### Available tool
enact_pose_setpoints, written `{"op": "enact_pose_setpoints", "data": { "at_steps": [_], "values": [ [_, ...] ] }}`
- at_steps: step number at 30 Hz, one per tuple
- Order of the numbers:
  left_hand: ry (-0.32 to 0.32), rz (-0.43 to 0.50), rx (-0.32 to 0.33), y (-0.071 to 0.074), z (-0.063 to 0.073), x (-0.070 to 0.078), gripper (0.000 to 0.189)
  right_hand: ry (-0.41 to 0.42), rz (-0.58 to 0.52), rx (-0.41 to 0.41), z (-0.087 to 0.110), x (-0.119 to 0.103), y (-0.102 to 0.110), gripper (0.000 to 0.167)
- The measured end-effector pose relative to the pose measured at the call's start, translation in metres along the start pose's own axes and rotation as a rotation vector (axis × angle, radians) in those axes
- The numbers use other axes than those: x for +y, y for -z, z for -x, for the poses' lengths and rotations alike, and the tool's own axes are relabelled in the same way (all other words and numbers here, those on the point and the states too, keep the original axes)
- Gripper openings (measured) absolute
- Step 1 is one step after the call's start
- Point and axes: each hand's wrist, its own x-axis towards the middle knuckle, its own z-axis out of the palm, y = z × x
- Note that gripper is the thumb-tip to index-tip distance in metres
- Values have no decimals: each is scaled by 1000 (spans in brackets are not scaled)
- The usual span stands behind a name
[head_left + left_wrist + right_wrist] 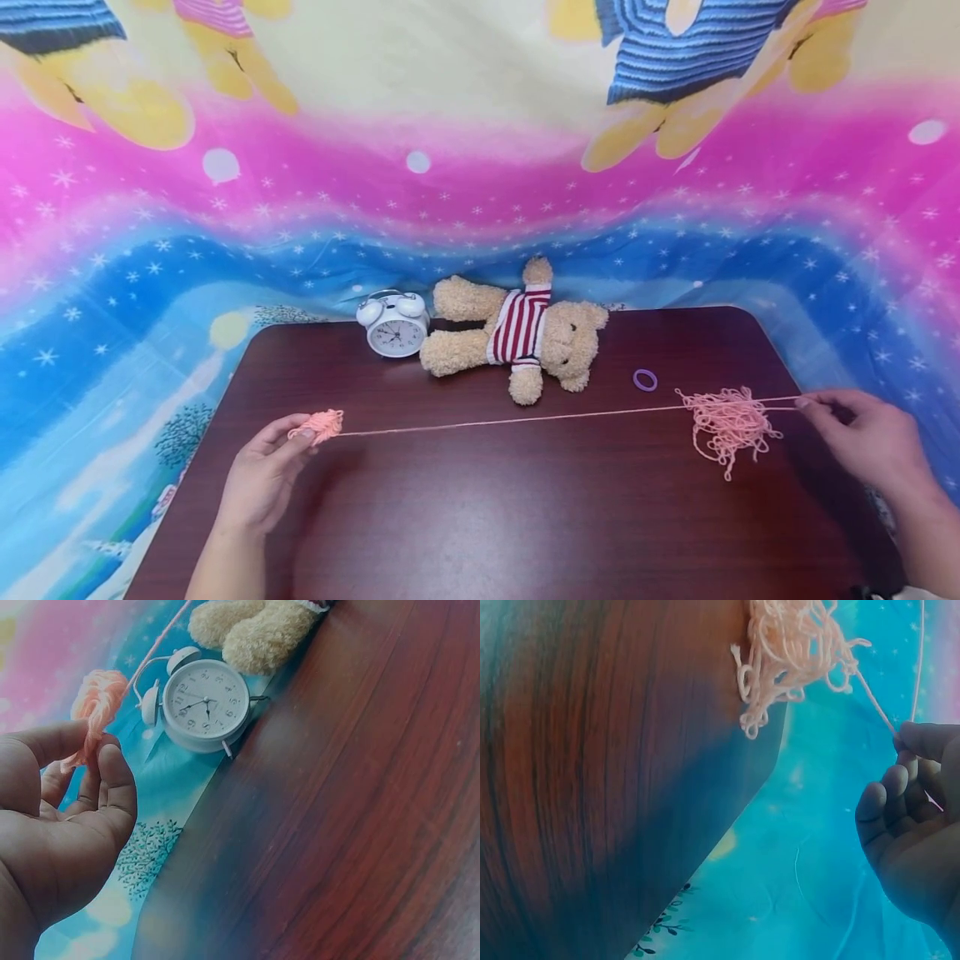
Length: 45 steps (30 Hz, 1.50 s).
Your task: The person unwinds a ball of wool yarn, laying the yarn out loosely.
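A small wound bundle of peach yarn (323, 426) is pinched between the thumb and fingers of my left hand (262, 475), at the left of the table. From that bundle a taut strand (510, 421) runs across to the right. My right hand (870, 433) pinches the yarn near the table's right edge, between thumb and index finger. Beside it lies a loose, tangled heap of the same yarn (731, 429), with a second strand leading from it to the right fingers. In the left wrist view the bundle (101, 705) stands above the fingertips.
A teddy bear (517, 325) in a striped shirt lies on its back at the rear of the dark wooden table (465, 517). A white alarm clock (396, 327) stands by its feet. Near the heap is a purple ring (645, 380). Printed cloth (450, 192) hangs behind.
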Motion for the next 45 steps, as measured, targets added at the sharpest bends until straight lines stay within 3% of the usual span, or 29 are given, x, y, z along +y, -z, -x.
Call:
{"op": "enact_pose_setpoints", "data": {
  "at_steps": [17,28,34,38,45],
  "values": [
    [-34,55,16,14,3,7,23,-26,19,-8,-4,7,3,38],
    [-49,94,19,24,3,5,23,-69,52,41,-7,7,7,39],
    [-62,124,73,26,3,6,24,-100,64,38,-6,8,8,42],
    [-66,152,144,26,2,7,22,-114,71,49,-5,8,9,42],
    [-40,172,232,28,1,9,17,-127,51,44,-3,6,7,40]
  ]
}}
